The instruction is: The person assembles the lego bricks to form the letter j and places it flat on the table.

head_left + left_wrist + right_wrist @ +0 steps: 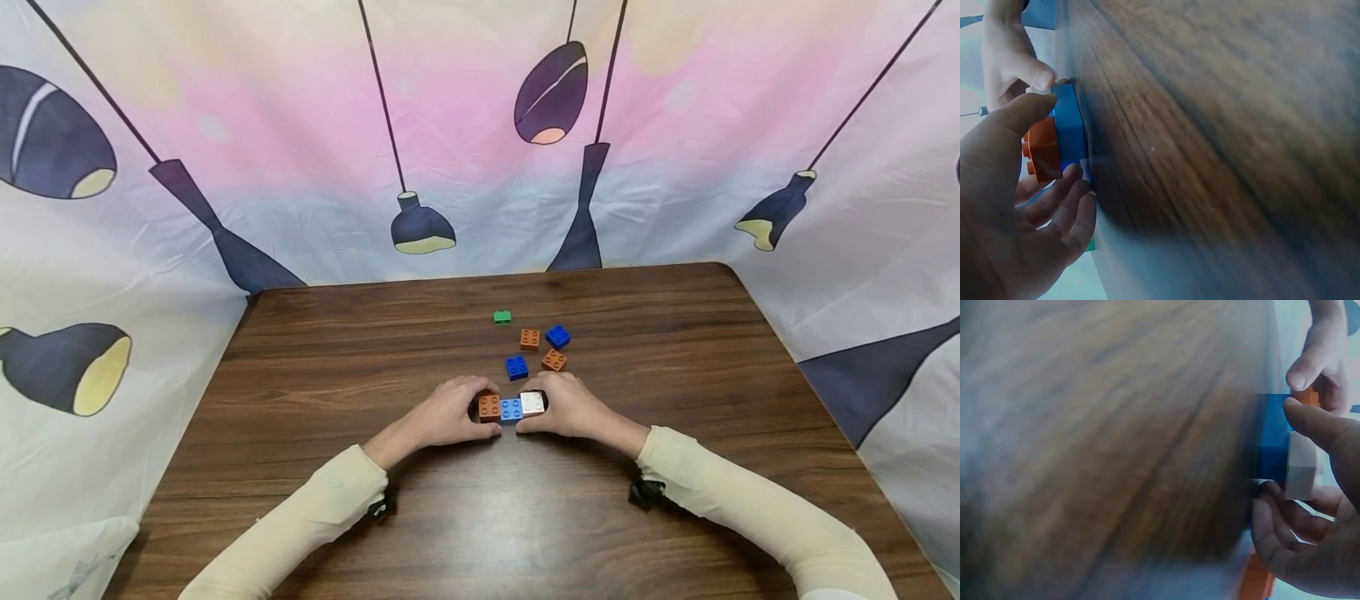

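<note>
A light blue building brick (pixel 511 409) lies on the table with an orange brick (pixel 489 406) on top of its left end and a white brick (pixel 532 403) on its right end. My left hand (pixel 452 413) grips the orange end, thumb on the near side and fingers curled round the far side. At the opposite end, my right hand (pixel 567 406) holds the white brick between thumb and fingers. In the left wrist view the blue brick (pixel 1069 124) is under the orange one (pixel 1044 148). The right wrist view has the white brick (pixel 1301 465) above the blue.
Just beyond the hands lie two dark blue bricks, one nearer (pixel 517 367) and one farther right (pixel 557 337). Two loose orange bricks sit among them, a left one (pixel 529 339) and a right one (pixel 554 360). A small green brick (pixel 502 317) lies farthest back on the wooden table (pixel 337 350).
</note>
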`<act>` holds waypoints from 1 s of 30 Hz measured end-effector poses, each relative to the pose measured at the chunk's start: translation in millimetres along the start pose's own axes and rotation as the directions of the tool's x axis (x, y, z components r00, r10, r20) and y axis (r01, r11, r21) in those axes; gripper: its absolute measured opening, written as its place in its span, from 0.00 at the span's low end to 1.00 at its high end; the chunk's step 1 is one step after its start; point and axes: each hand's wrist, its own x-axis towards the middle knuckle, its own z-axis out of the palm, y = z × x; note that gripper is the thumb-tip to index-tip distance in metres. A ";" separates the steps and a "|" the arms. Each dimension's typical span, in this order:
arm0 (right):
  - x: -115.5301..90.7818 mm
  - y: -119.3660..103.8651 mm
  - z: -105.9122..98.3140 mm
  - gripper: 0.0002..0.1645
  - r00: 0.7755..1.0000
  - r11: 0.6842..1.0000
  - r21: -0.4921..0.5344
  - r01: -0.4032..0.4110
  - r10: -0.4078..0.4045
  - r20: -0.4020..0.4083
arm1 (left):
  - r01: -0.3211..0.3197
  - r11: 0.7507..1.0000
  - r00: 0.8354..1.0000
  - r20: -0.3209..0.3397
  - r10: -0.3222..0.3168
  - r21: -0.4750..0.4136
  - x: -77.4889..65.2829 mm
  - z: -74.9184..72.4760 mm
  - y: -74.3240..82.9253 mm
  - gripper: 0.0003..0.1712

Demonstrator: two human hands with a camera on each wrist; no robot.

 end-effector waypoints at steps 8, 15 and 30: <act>-9.8 1.4 -23.4 0.33 0.998 0.999 0.029 -0.034 0.036 -0.050 | -0.033 0.999 0.999 -0.009 0.032 -0.024 7.5 5.9 7.1 0.36; -14.6 9.5 -43.2 0.30 0.993 0.996 0.081 -0.042 0.050 -0.102 | -0.035 0.999 0.999 0.005 0.035 -0.022 15.8 12.5 15.0 0.35; -7.5 32.3 -46.2 0.26 0.970 0.990 0.067 -0.128 0.139 -0.201 | -0.057 0.998 0.998 -0.021 0.057 0.002 27.4 22.0 22.7 0.30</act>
